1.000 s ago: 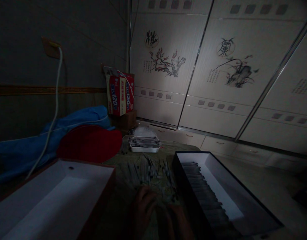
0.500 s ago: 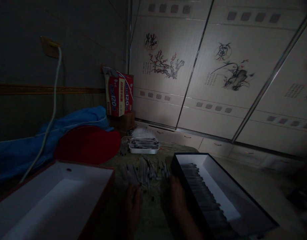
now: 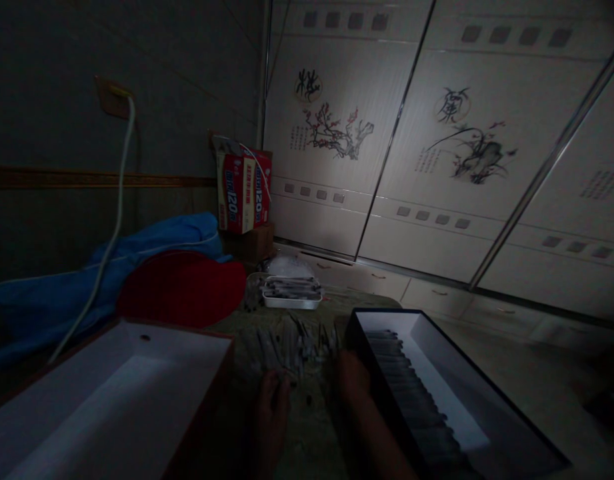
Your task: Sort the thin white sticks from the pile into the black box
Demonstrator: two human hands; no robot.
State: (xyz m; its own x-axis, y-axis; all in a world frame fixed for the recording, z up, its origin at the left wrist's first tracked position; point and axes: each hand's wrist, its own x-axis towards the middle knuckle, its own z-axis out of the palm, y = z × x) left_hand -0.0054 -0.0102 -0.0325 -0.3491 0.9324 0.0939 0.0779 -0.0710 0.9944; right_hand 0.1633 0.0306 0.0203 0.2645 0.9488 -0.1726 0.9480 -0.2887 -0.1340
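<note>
1. The two hands are apart from each other, both low over the desk [image 3: 311, 437], which has a dull green surface
2. The left hand [image 3: 273, 399] is at the near edge of a loose pile of thin, grey, stick-like pieces [image 3: 287, 343]; its thumb and fingers are near together, but I cannot tell if a piece is between them
3. The right hand [image 3: 353, 377] is just beside the outer wall of a long, dark box with pale inside [image 3: 459, 363], and its fingers point toward the right end of the pile; the picture is too dark to tell what it holds
4. The pile lies on the desk, between the dark box and a large reddish-brown box with white inside [image 3: 187, 341], the pieces lying in different directions
5. Inside the dark box, a row of dark, slender bundles [image 3: 411, 390] lies along its left side
6. Behind the pile stands a small, white, rectangular tray [image 3: 293, 304], filled with similar thin sticks [image 3: 293, 288]
7. To the left, a flat, red, rounded piece [image 3: 184, 290] lies in front of a bright blue cloth [image 3: 179, 233], with a white cable [image 3: 120, 190] hanging across the cloth
</note>
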